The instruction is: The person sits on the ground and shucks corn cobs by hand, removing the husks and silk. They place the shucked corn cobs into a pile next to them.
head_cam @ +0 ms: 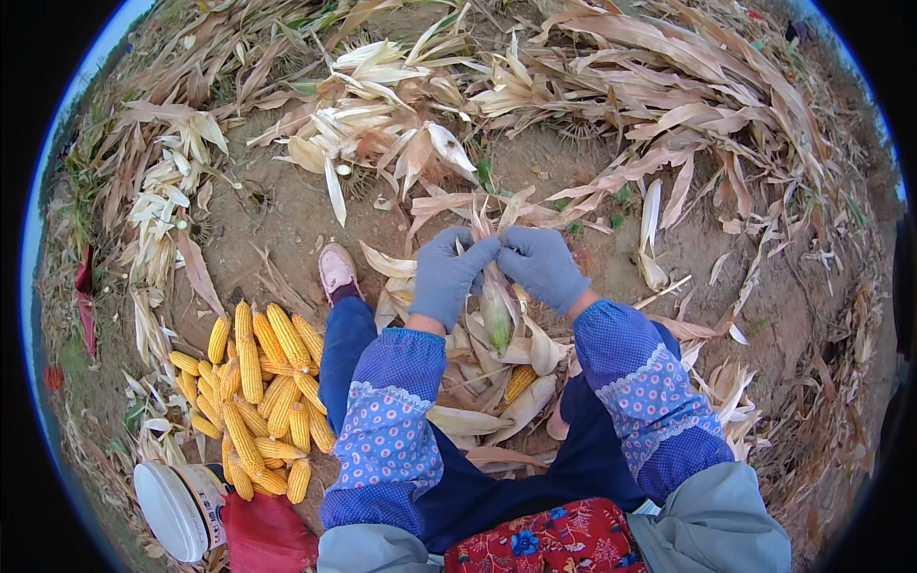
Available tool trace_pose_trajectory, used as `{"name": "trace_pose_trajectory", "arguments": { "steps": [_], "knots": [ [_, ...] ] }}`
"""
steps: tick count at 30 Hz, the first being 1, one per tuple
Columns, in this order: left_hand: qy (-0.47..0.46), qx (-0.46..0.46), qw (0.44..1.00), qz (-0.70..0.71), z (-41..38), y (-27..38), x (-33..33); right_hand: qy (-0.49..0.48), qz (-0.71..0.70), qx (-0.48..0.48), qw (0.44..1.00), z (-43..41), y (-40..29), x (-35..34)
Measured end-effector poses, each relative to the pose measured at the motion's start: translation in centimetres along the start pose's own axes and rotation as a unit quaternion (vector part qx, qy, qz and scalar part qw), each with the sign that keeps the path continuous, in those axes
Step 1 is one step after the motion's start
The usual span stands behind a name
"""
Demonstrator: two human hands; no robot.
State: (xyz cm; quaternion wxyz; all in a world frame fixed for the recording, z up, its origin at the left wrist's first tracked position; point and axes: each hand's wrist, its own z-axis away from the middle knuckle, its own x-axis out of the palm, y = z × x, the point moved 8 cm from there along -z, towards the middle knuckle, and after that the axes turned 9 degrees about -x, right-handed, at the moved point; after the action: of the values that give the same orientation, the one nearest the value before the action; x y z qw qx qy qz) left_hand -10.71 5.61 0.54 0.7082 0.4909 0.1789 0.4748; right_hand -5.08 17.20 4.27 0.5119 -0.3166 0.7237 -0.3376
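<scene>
An ear of corn in its husk (496,315) hangs between my gloved hands, its green end pointing down towards me. My left hand (448,276), in a grey glove, pinches the dry husk tip from the left. From the right, my right hand (543,266) grips the same tip, fingers closed close to the left ones. Below the ear, between my legs, lie loose pale husks (469,421). Among them a yellow corn cob (520,383) shows partly, the rest covered by husk leaves.
At left lies a pile of husked yellow cobs (251,387). A white bucket (168,510) with writing lies behind it, beside a red mesh bag (266,533). Dry corn stalks (688,79) and stripped husks (387,122) cover the ground ahead. My pink shoe (337,272) stands near the pile.
</scene>
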Motion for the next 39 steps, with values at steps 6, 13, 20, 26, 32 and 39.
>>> {"name": "trace_pose_trajectory", "arguments": {
  "steps": [6, 13, 20, 26, 32, 39],
  "knots": [
    [-0.019, -0.017, 0.999, -0.025, -0.1, -0.2, -0.1, -0.04, 0.024, -0.013, 0.999, 0.0, -0.3, -0.1],
    [-0.01, -0.064, 0.997, 0.046, -0.2, -1.8, 0.4, -0.015, 0.086, 0.031, 0.996, 0.4, -0.4, -0.2],
    [-0.015, -0.029, 0.995, 0.095, 0.7, -1.3, 1.0, 0.085, 0.086, 0.107, 0.987, 0.3, 1.6, -1.0],
    [-0.001, 0.06, 0.987, 0.146, 0.5, 0.3, 0.5, 0.159, -0.065, 0.193, 0.966, 0.8, 7.1, -2.4],
    [-0.098, 0.048, 0.967, 0.231, 1.5, 1.4, 1.8, 0.184, 0.068, 0.163, 0.967, 0.5, 6.5, -3.3],
    [-0.103, 0.075, 0.962, 0.243, 2.5, 3.6, -0.7, 0.271, 0.161, 0.197, 0.928, 0.9, 9.4, -9.0]
  ]
}}
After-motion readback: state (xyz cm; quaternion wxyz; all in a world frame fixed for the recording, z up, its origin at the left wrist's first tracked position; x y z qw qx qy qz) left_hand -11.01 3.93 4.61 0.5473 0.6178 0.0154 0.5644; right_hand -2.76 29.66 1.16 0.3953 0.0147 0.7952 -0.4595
